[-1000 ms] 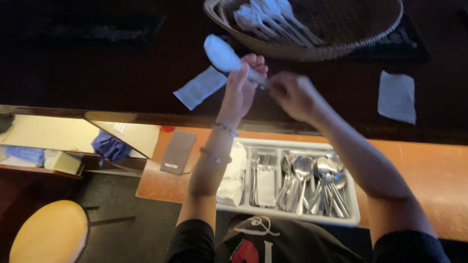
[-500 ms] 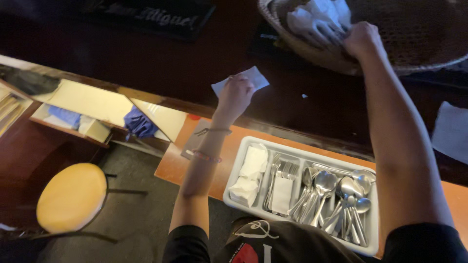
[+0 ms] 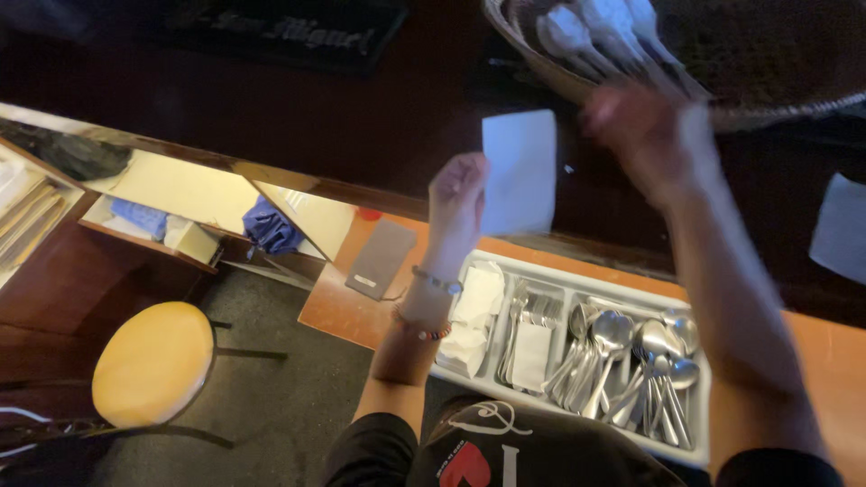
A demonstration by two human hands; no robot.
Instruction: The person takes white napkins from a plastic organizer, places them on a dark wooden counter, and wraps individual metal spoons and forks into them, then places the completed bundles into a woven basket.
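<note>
A white paper napkin (image 3: 520, 169) lies flat on the dark counter, seemingly unfolded, touching fingertips.

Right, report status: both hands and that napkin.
Left hand pinching white napkin on dark counter. Right hand blurred, empty, by wicker basket. Nothing between them.

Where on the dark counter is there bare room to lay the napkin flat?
The dark counter is bare left of the white napkin in the left hand, up to the black mat. A narrower strip lies between that napkin and another napkin. It is crowded by the wicker basket, under the blurred right hand, and in the cutlery tray.
</note>
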